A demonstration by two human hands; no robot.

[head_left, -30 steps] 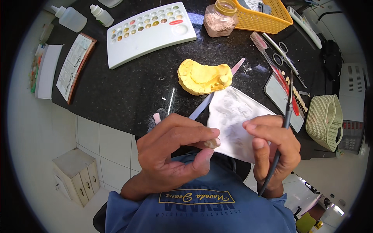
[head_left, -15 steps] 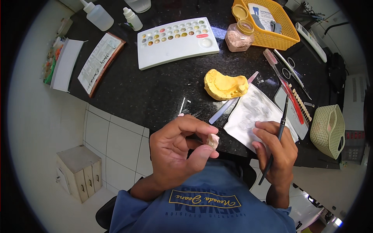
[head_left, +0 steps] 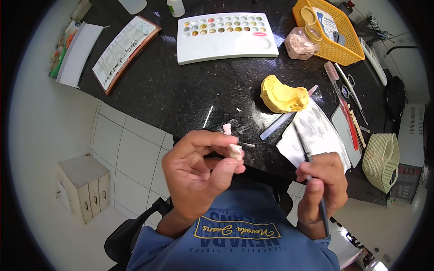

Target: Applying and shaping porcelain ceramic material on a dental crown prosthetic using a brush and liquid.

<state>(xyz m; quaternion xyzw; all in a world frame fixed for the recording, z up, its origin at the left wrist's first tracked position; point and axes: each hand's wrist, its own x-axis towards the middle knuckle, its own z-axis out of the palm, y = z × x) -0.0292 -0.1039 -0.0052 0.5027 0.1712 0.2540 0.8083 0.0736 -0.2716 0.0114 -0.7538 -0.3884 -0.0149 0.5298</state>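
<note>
My left hand (head_left: 196, 174) pinches a small whitish dental piece (head_left: 235, 152) between thumb and fingertips, above the near table edge. Its underside is hidden by the fingers. In my right hand (head_left: 324, 185) is a thin dark-handled brush (head_left: 302, 139), its far end over a crumpled white cloth (head_left: 318, 128). The handle's other end runs back past my wrist. Beyond the cloth stands a yellow plaster dental model (head_left: 281, 95). A small pale pink piece (head_left: 227, 128) lies just past my left fingers.
A white palette (head_left: 226, 45) with several coloured wells stands at the back. A jar of pink powder (head_left: 302, 44) sits beside a yellow basket (head_left: 352, 50). Scissors (head_left: 350, 81), a pink-bristled red brush (head_left: 348, 115) and a woven pale green basket (head_left: 380, 162) are at right.
The brush has swung round in my right hand, so its upper end now tilts left over the cloth. My left hand still holds the dental piece. The whole view has shifted.
</note>
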